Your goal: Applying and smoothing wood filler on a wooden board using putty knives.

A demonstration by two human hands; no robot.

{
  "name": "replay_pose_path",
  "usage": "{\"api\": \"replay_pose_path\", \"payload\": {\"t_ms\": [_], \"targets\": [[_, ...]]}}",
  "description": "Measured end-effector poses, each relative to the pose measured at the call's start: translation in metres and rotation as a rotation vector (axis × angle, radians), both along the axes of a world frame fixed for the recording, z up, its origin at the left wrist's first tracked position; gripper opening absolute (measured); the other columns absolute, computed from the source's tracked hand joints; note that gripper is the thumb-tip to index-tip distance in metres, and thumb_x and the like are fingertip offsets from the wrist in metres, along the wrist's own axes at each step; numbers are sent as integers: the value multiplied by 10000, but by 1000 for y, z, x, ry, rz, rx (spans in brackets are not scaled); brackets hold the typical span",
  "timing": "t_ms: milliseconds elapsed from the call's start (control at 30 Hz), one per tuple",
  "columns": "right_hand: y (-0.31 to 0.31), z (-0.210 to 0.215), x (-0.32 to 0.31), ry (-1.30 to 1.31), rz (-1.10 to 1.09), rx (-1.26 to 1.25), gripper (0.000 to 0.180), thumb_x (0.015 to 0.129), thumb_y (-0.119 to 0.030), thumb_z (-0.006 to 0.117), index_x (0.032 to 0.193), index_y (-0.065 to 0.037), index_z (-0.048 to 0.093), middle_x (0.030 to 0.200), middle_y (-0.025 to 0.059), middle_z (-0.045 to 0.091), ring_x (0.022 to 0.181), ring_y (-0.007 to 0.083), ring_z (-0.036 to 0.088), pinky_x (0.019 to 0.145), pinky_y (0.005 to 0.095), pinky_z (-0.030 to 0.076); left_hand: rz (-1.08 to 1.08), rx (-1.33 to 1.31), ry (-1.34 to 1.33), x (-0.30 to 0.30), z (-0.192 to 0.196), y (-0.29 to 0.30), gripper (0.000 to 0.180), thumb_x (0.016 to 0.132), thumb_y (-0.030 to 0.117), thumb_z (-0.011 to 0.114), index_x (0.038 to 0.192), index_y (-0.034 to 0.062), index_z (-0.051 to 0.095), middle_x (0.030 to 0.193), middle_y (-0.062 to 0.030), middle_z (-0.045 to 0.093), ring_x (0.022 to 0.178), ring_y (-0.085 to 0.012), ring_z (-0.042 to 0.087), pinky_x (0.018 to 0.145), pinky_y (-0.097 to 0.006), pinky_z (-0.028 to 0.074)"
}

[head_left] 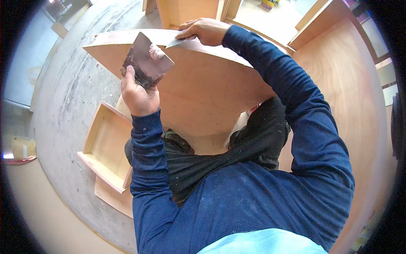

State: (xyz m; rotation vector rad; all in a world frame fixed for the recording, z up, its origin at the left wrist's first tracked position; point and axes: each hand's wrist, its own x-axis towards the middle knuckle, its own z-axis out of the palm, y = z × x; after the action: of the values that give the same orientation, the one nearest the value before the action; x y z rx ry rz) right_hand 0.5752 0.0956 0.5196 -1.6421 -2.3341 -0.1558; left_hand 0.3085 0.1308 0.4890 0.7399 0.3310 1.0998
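My left hand (140,96) holds up a flat square plate (141,57), its thumb on the near side. Dark, dried residue coats the plate's lower left, and a pinkish lump of putty (156,52) sits near its upper right edge. My right hand (208,31) is closed around a thin scraper blade (176,41). That blade lies against the top edge of a large wooden panel (207,91), just right of the plate. The panel stands in front of my bent legs, with its pale edge facing up.
An open wooden drawer (102,172) rests at my left, overlapping a flat board (111,197) on the grey, stained floor (63,118). Wooden cabinet parts (182,13) stand beyond the panel. A tall wood sheet (342,80) rises at my right. A round tub (23,149) is far left.
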Motion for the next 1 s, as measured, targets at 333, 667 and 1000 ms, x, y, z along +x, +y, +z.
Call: {"api": "replay_pose_path", "payload": {"t_ms": [333,667,1000], "targets": [[-90,13,36,0,-3,-245,429,813,86,567,1191,-95,658,1221,130,621,1192,323,542,991,385,470,154,-124,85,-9,0,12,323,986,231,446,1272,87,495,1172,-92,590,1002,-248,623,728,-402,575],[-235,25,72,-10,-132,-274,433,746,6,690,1163,-109,684,1242,95,632,1252,338,511,1027,445,444,106,-147,76,-4,-9,13,339,990,224,440,1282,57,484,1197,-105,578,1025,-248,615,765,-400,580],[-297,80,65,-51,-331,-485,444,679,131,636,1060,-79,728,1152,103,678,1200,329,552,1017,406,453,-1,-252,106,2,-16,5,321,1002,226,433,1265,52,496,1192,-95,595,1022,-227,623,788,-384,581]]}}
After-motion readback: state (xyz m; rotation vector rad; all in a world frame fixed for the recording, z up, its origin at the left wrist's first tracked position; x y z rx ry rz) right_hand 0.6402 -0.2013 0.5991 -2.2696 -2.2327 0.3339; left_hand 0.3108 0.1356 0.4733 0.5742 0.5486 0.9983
